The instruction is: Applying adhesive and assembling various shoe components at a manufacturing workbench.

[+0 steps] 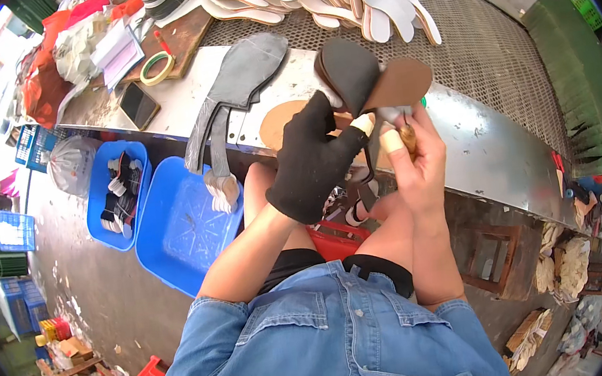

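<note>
My left hand (313, 160) wears a black fingerless-looking glove, with a pale wrap on its thumb. It grips a shoe piece with a rounded black part (348, 67) and a brown sole-shaped part (402, 83), held above the bench's front edge. Close by on the right, my right hand (420, 159) is closed around a small tool with a wooden handle (408, 140); its working end is hard to make out against the shoe piece. A pale wrap covers a digit of this hand too. A tan round pad (281, 125) lies on the bench beside the gloved hand.
Dark grey leather pieces (246, 68) overhang the bench edge. White sole-shaped pieces (383, 0) are heaped at the back on mesh. A phone (138, 106) and tape roll (157, 69) lie left. Two blue tubs (191, 234) stand below; a metal plate (485, 145) fronts the right side.
</note>
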`<state>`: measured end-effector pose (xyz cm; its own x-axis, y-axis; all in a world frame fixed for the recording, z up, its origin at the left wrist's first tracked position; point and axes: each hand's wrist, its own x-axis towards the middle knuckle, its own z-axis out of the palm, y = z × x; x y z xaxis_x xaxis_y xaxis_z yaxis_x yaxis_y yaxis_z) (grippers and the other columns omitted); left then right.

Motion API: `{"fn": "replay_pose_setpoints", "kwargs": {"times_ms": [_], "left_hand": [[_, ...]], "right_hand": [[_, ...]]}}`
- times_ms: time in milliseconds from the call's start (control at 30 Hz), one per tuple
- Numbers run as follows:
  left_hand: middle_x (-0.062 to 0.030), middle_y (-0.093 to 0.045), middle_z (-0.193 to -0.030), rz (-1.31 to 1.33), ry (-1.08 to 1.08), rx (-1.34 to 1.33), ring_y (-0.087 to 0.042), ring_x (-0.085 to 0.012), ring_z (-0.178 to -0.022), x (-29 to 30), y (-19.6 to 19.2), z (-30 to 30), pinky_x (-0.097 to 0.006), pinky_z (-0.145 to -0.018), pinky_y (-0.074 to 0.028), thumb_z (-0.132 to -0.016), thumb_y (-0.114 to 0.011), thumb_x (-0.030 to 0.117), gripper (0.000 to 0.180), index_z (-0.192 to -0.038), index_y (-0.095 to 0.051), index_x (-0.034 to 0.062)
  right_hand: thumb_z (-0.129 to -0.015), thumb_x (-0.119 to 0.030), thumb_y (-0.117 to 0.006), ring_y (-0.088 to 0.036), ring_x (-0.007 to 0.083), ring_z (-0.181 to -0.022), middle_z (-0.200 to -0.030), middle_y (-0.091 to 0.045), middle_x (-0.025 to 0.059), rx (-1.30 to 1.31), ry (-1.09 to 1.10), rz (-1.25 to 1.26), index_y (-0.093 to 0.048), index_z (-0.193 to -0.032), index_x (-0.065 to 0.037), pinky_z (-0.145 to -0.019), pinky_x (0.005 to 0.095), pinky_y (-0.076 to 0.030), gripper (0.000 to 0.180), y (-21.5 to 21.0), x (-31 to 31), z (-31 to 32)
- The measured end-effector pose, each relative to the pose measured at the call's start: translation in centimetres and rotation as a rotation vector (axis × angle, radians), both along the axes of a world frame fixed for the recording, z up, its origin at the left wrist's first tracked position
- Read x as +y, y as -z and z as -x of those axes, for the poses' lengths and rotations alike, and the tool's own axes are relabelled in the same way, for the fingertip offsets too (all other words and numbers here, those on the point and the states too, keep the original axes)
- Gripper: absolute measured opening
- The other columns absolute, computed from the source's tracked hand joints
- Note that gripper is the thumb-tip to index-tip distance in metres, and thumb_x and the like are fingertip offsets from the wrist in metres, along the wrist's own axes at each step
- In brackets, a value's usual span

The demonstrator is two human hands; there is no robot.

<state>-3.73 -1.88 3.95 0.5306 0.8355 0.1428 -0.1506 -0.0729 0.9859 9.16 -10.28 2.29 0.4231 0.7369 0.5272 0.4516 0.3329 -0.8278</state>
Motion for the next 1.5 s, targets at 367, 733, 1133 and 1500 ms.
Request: {"fn": "replay_pose_setpoints", "kwargs": {"times_ms": [367, 733, 1133, 1500], "left_hand": [[-0.004, -0.067, -0.082, 0.236, 0.127, -0.085, -0.058, -0.0073, -0.069, 1.2, 0.1, -0.9, -0.024, -0.061, -0.047, -0.077, -0.071, 0.003, 0.021, -0.097, -0.065, 0.0006], [-0.0093, -0.06, -0.115, 0.385, 0.259, -0.22, -0.056, -0.0197, -0.106, 1.1, 2.4, 0.0, -0.034, -0.091, -0.045, -0.077, -0.067, 0.012, 0.05, -0.123, -0.052, -0.0007], [-0.0122, -0.054, -0.126, 0.302, 0.551, 0.052, -0.051, -0.0221, -0.117, 3.4, 4.3, 0.3, -0.035, -0.099, -0.039, -0.067, -0.077, 0.027, 0.081, -0.134, -0.043, -0.0028], [-0.0058, -0.061, -0.11, 0.343, 0.685, 0.021, -0.058, -0.0123, -0.097, 3.5, 6.5, -20.0, -0.027, -0.083, -0.049, -0.083, -0.066, 0.013, 0.042, -0.122, -0.053, 0.0015]], "right_hand": [[-0.077, -0.007, -0.074, -0.055, 0.0072, -0.08, -0.091, -0.059, 0.0044, 0.085, 0.052, 0.209, -0.06, -0.107, 0.003, -0.064, 0.0227, -0.047, 0.035, -1.7, -1.3, 0.0], [-0.084, -0.004, -0.06, -0.057, 0.0071, -0.082, -0.097, -0.063, 0.0026, 0.579, 0.134, 0.026, -0.06, -0.108, 0.003, -0.072, 0.0227, -0.047, 0.025, 2.0, -5.8, -6.5], [-0.083, -0.01, -0.061, -0.053, 0.0254, -0.115, -0.126, -0.053, 0.0125, 0.594, 0.205, -0.155, -0.043, -0.132, 0.001, -0.098, 0.0383, -0.043, 0.053, 5.5, -28.2, -26.5], [-0.081, -0.013, -0.067, -0.05, 0.0193, -0.117, -0.129, -0.051, 0.0113, 0.446, 0.178, 0.386, -0.04, -0.134, 0.005, -0.097, 0.0307, -0.041, 0.062, 10.8, -15.0, -40.7]]}}
